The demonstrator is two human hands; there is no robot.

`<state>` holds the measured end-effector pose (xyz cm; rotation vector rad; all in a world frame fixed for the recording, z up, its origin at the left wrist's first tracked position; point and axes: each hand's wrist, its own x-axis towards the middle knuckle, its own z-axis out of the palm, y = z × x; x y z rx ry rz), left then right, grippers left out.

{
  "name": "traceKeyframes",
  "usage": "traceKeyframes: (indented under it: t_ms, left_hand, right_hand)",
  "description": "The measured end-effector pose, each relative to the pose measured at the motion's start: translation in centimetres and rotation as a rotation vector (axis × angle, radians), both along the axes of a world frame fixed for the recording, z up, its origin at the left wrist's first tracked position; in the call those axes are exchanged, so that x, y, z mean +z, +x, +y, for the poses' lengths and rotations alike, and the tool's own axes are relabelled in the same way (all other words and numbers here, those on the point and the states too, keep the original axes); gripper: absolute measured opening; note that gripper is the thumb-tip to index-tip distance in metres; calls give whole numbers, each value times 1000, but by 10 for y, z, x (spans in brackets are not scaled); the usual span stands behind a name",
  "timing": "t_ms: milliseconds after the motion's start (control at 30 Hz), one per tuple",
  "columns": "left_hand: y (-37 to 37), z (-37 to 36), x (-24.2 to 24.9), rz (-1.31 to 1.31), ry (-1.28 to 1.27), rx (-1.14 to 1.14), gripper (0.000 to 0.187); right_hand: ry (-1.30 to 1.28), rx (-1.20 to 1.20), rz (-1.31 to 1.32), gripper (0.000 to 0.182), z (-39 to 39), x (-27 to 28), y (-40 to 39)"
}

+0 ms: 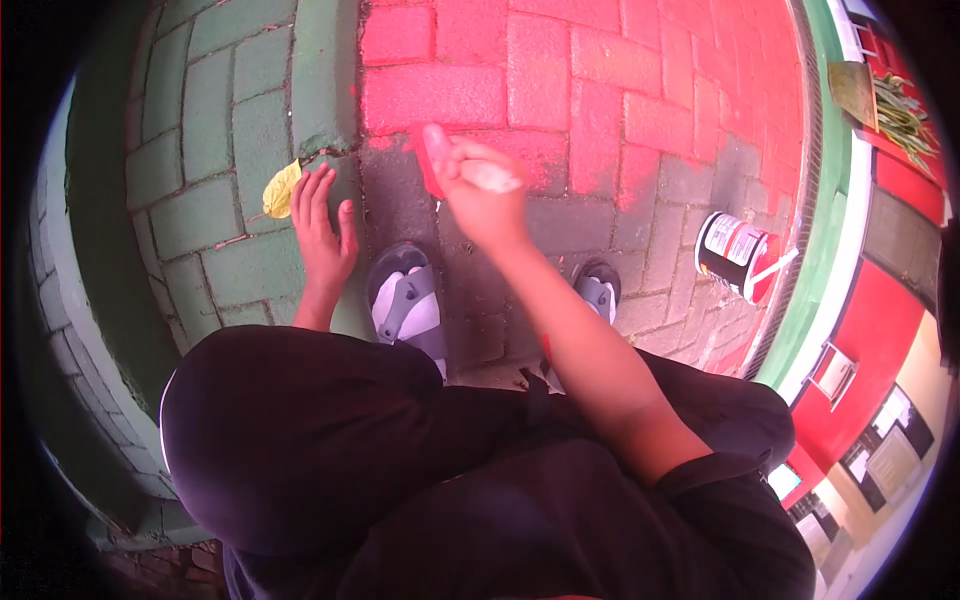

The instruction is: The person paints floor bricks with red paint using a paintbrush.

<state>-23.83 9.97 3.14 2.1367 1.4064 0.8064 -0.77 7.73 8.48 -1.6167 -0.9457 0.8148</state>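
Observation:
My right hand is closed around a paintbrush, whose red-coated end is at the edge of the wet red paint on the paving bricks. A pale part of the handle shows in the palm. My left hand lies open on the green-painted curb, thumb apart from the fingers. Right beside its fingertips is a yellow leaf. Below the brush, bare grey bricks stretch between my sandalled feet.
To the right, a paint can with red at its mouth stands on the bricks, a white stick across its rim. Green paving lies left of the curb. My left sandal is close to the curb. A potted plant sits beyond the right-hand border.

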Motion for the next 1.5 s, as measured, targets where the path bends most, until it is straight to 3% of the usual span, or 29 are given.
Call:
traceKeyframes:
  t_ms: [100,167,267,333,367,400,467,500,533,567,600,667,700,767,800,867,933,967,1067,1100,1167,1200,1267,1300,1333,1400,1433,1467,1500]
  left_hand:
    - [-5,0,-3,10,8,11,41]
    - [-4,0,-5,19,2,23,41]
    - [-2,-1,-3,20,-1,-6,41]
    - [-2,0,-3,54,-7,-21,41]
    - [-2,0,-3,50,-3,-24,41]
    - [-2,0,-3,61,-5,-25,41]
    - [0,0,-3,75,-7,-29,41]
    - [0,0,-3,87,-11,-28,41]
    - [0,-1,-3,99,-13,-26,41]
    - [0,-1,-3,101,-12,-27,41]
    - [0,-1,-3,104,-11,-27,41]
    - [-1,-2,-4,107,-3,-25,40]
    - [-1,-2,-3,95,-10,-25,40]
    - [-1,-1,-4,84,-14,-16,40]
    - [-1,-1,-5,87,-8,-20,40]
    - [-2,-4,-5,95,-10,-27,40]
    - [-1,-2,-3,101,-7,-35,40]
    - [0,-1,-3,101,-3,-42,40]
    - [1,0,-4,105,0,-53,39]
    - [2,0,-4,117,2,-45,39]
    - [1,-4,-5,131,-2,-43,39]
    - [1,-4,-6,122,-2,-37,39]
    - [0,-3,-6,116,2,-27,39]
    - [1,-3,-6,115,3,-23,39]
    - [1,-2,-6,112,4,-21,39]
    - [2,0,-5,113,13,-24,39]
    - [3,-1,-4,116,21,-29,39]
    - [3,-3,-4,114,16,-31,39]
    - [3,-3,-3,110,14,-29,39]
  right_hand:
    - [-360,-230,271,18,-25,-18,67]
    - [-168,-350,-4,17,-47,-26,120]
    - [-209,-380,-43,16,-62,-4,167]
    - [-191,-400,-724,15,-63,3,175]
    - [-358,-463,-659,16,-57,15,152]
    - [-179,-366,-475,8,-63,-9,144]
    - [-325,-165,-551,3,-56,-1,96]
    - [-166,-85,-448,7,-48,3,76]
    - [-281,0,-312,11,-40,14,59]
    - [-65,46,-237,16,-34,3,50]
    - [-63,44,-235,16,-31,1,53]
    - [-144,32,76,21,-26,0,63]
    - [-294,-162,228,17,-27,-7,84]
    - [-354,-322,175,27,-25,-9,139]
    - [-246,-369,-48,29,-26,-35,172]
    - [-218,-477,-92,25,-19,-32,188]
    - [-133,-443,-635,22,-11,2,177]
    - [-261,-456,-729,21,-14,11,158]
    - [-256,-186,-652,11,-32,-1,89]
    - [-30,-119,-588,3,-31,-4,64]
    - [156,11,-331,13,-17,5,26]
    - [156,8,-331,13,-19,3,28]
    - [-81,-73,138,11,-19,-4,32]
    - [-189,-195,79,15,-26,-12,53]
    - [-283,-252,300,17,-35,-20,86]
    - [-227,-367,115,18,-49,-31,138]
    - [-239,-356,-78,16,-50,-18,156]
    - [-245,-357,-80,16,-46,-9,160]
    - [-93,-268,-220,15,-41,0,165]
